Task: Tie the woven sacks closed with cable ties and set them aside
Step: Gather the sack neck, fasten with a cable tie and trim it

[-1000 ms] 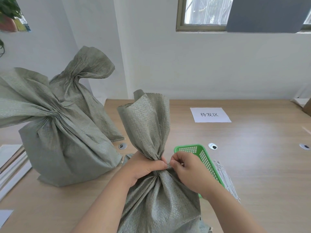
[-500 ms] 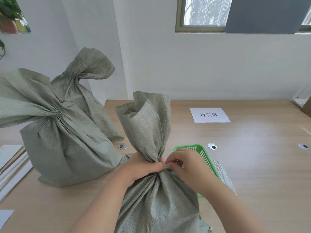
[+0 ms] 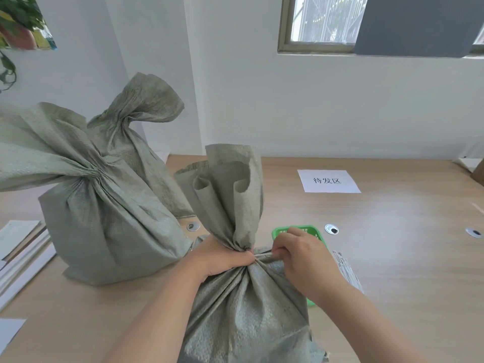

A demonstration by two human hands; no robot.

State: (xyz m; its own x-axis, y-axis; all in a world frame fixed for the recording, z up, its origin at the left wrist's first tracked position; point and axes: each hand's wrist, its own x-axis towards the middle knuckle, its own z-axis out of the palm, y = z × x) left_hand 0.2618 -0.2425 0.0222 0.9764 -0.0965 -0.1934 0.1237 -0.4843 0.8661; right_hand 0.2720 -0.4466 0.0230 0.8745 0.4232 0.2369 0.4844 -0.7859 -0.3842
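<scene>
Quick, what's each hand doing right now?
Left hand: closed around the sack neck.
Right hand: closed, pinching the cable tie.

- A pale wooden desk (image 3: 392, 258) fills the foreground
- A white paper label (image 3: 328, 181) printed with three black characters lies flat on it, toward the far edge
- Three round metal fittings (image 3: 331, 229) sit in the desk surface in a rough row
- A window (image 3: 322, 22) is set high in the white wall, partly covered by a dark grey panel (image 3: 416, 24)
- A potted plant (image 3: 18, 22) stands at upper left
- White sheets (image 3: 18, 244) lie stacked at the left edge
</scene>
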